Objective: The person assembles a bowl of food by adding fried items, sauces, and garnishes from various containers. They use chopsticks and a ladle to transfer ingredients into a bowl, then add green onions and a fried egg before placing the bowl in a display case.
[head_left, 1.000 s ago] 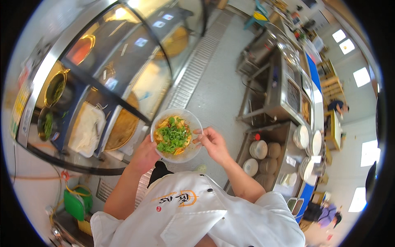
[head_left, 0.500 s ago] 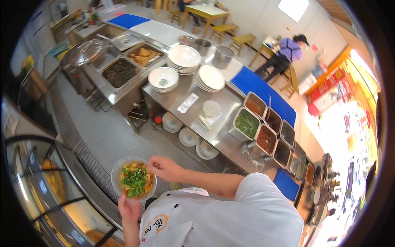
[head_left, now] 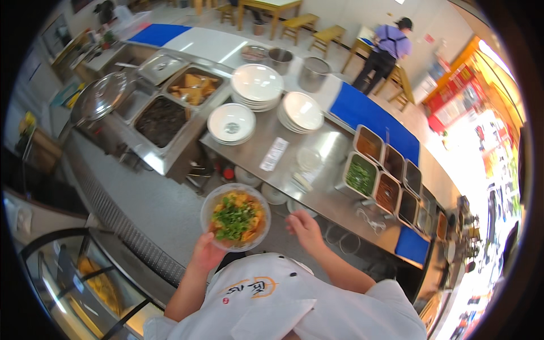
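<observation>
Hands [head_left: 207, 253]: 2, 1 holding 1 bowl [head_left: 208, 212].

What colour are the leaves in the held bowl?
The leaves are green, best seen in the head view.

A single wide fisheye view, from the left of two cameras worn on the wearer's head, looks down and ahead. The wearer's white jacket [head_left: 249, 306] fills the bottom centre, very near the lens. The forearms enter from below; the left hand [head_left: 207, 252] and right hand [head_left: 306, 229] sit close up, below the middle of the frame. Farther off, a steel counter [head_left: 331, 153] slants from upper left to lower right. The far room, including a person in purple [head_left: 392, 44], appears small along the top. A glass case [head_left: 68, 300] curves into the lower left. Straight edges bend toward the rim; the corners are black.
</observation>
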{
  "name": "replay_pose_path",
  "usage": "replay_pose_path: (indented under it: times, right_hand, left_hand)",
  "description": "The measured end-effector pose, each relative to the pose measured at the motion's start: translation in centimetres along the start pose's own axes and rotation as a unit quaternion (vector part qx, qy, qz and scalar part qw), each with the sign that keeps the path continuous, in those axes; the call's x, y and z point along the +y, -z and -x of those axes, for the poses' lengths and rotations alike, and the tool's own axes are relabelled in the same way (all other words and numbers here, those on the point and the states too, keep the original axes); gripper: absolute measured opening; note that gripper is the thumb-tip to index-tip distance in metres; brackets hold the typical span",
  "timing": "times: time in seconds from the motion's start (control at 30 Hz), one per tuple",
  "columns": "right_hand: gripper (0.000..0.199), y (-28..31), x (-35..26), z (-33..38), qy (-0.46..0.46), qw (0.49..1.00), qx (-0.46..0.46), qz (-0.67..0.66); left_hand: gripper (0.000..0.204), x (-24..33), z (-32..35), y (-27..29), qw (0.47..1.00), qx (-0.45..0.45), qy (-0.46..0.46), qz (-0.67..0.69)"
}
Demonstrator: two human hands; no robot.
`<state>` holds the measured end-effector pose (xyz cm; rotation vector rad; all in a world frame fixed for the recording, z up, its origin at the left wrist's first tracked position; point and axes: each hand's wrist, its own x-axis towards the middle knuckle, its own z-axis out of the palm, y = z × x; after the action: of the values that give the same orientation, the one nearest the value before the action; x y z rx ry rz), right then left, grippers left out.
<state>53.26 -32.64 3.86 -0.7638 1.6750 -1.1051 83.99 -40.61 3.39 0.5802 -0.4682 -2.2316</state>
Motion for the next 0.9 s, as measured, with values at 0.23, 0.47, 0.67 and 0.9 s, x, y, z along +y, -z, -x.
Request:
replay_pose_path:
  times: [0.23,0.47,0.67,0.9]
  right_hand:
    - [0.036,-6.8,-5.1,-8.2,0.095,0.991,-0.067,0.064]
    - [0.07,-26.2,-14.2,-24.6,0.136,0.984,-0.104,0.054]
    - [0.083,-35.5,-10.4,-42.5,0.066,0.986,0.131,0.078]
    - [0.034,-38.7,-18.1,-39.7,0.246,0.897,-0.027,0.367]
  left_hand:
    - [0.081,7.9,0.4,2.7,0.995,0.013,-0.093,0.017]
    - [0.081,16.6,2.0,11.3,0.976,0.116,-0.184,0.016]
    - [0.092,27.0,0.7,15.5,0.979,0.127,-0.16,-0.024]
    - [0.096,34.5,-0.5,18.5,0.972,0.181,-0.146,-0.043]
